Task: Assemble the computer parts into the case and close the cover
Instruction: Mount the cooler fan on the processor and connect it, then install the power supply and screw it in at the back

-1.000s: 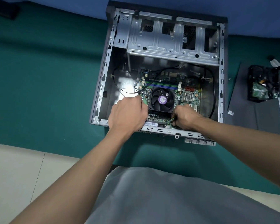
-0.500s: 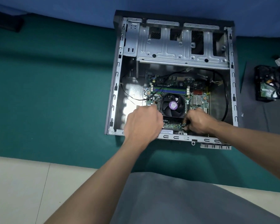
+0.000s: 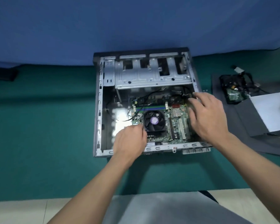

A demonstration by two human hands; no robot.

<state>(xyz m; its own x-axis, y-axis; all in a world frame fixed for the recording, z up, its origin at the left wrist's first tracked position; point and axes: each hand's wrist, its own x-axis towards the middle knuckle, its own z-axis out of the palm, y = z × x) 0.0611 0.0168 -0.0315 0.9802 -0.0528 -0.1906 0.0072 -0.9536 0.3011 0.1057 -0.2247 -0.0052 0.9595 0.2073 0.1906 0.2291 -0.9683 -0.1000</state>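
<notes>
The case point(image 3: 98, 110) lies open on its side on the green surface point(image 3: 39, 126), its open face up and its long axis running away from the person. The board point(image 3: 176, 123) sits in the near half, with the fan point(image 3: 153, 121) left of its middle. The metal drive cage point(image 3: 152, 76) spans the far half.

Both hands are inside the case. The left hand point(image 3: 129, 141) is curled at the fan's near-left corner, knuckles up. Its fingertips are hidden, so whether it pinches a screw or only presses there cannot be told. The right hand point(image 3: 208, 117) is spread and flat over the board's right edge, gripping nothing. Its fingertips point(image 3: 196, 95) reach toward the black cables point(image 3: 184, 94) by the far-right corner of the board.

The parts not yet fitted all lie to the right, outside the case wall. The drive point(image 3: 233, 94) with its tangle of leads is nearest, the grey power supply point(image 3: 271, 113) is further right, and both rest on the dark cover point(image 3: 249, 126). The right hand is much the nearer to them, so the next pickup is probably a short reach outward over the right wall. The left hand would have to cross the whole case. The bare floor of the case left of the board looks like the likeliest spot for the power supply. The task seems about midway.
</notes>
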